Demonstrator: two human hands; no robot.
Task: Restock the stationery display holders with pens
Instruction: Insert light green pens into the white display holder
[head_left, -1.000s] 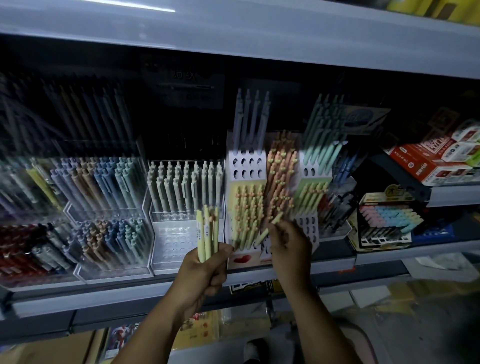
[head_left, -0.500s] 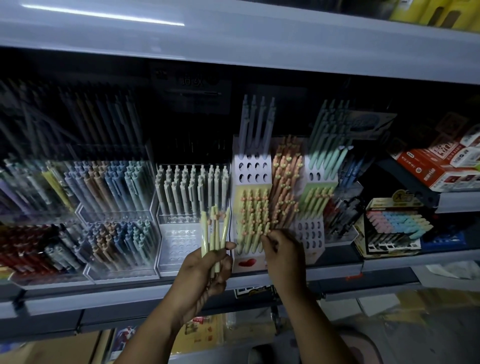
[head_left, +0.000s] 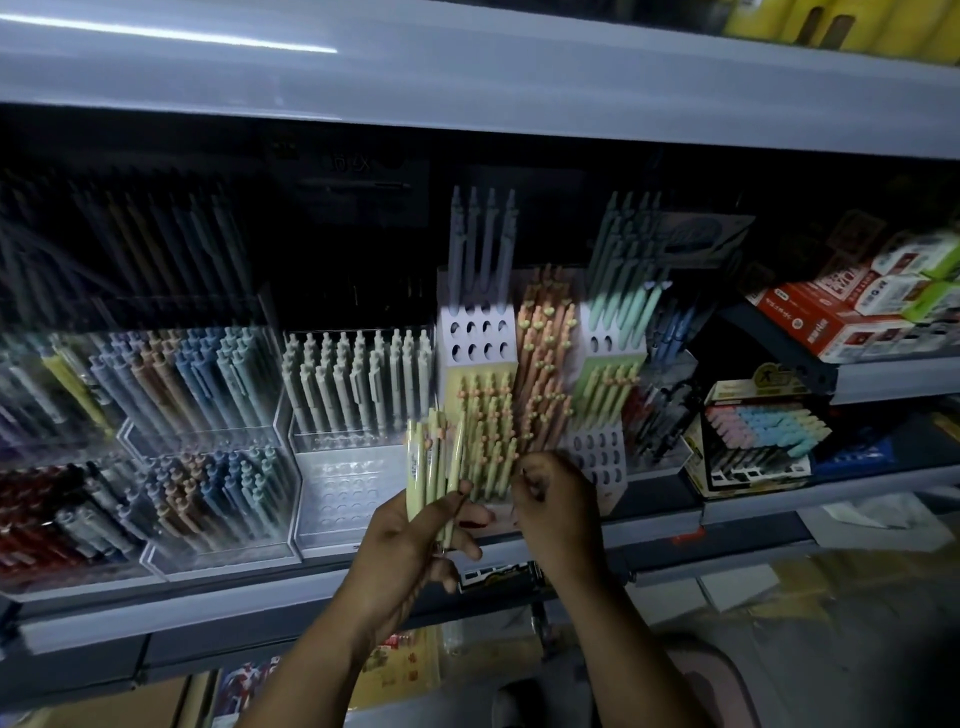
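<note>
A bundle of pale yellow-green pens (head_left: 434, 460) is gripped upright in the left hand (head_left: 410, 540), thumb laid across the barrels. It is held just in front of the shelf (head_left: 675, 525), apparently so that stock is kept beside the tiered holder (head_left: 478, 338) and single pens can be drawn off. The right hand (head_left: 558, 512) is raised just right of the bundle, at the near foot of the holder's yellow tier. Its fingers are curled toward the pens standing there, and whether one is pinched between them cannot be told. The pens are shown as slim, matte pastel sticks with small orange-pink tops, and a printed label is seen on one barrel. They are matched in colour to the yellow tier, which is judged nearly full. Empty holes are left in the white tiers above and to the right.
</note>
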